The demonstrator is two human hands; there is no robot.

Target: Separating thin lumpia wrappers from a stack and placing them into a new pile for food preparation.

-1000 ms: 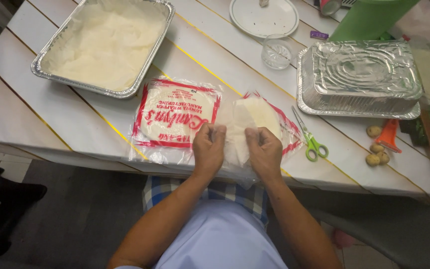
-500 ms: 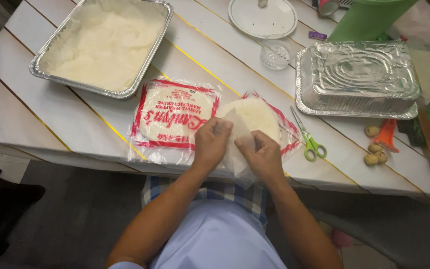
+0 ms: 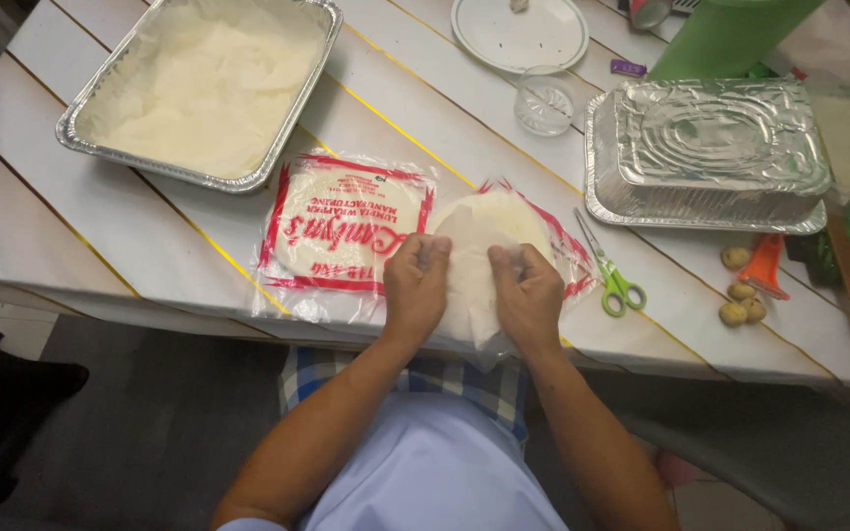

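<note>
Both hands have lifted the top wrapper's near edge since a second ago, when they lay flat on the stack. Left hand (image 3: 415, 290) and right hand (image 3: 528, 295) each pinch the thin pale wrapper (image 3: 469, 270) between thumb and fingers, peeling it up from the round stack (image 3: 514, 211) in its opened red-edged bag, at the table's near edge.

Just left lies a sealed pack (image 3: 341, 231) of the same wrappers, touching the open one. The table (image 3: 81, 236) is made of white planks with yellow seams running on a slant. At its far left stands a foil tray (image 3: 199, 88) lined with pale sheets; at far right, a covered foil tray (image 3: 710, 152). Green-handled scissors (image 3: 612, 275) lie just right of the stack, with small round brown things (image 3: 740, 295) and an orange tool (image 3: 764, 265) beyond. A white plate (image 3: 518, 29) and a clear cup (image 3: 543, 98) sit farther back. Below the table is dark grey floor.
</note>
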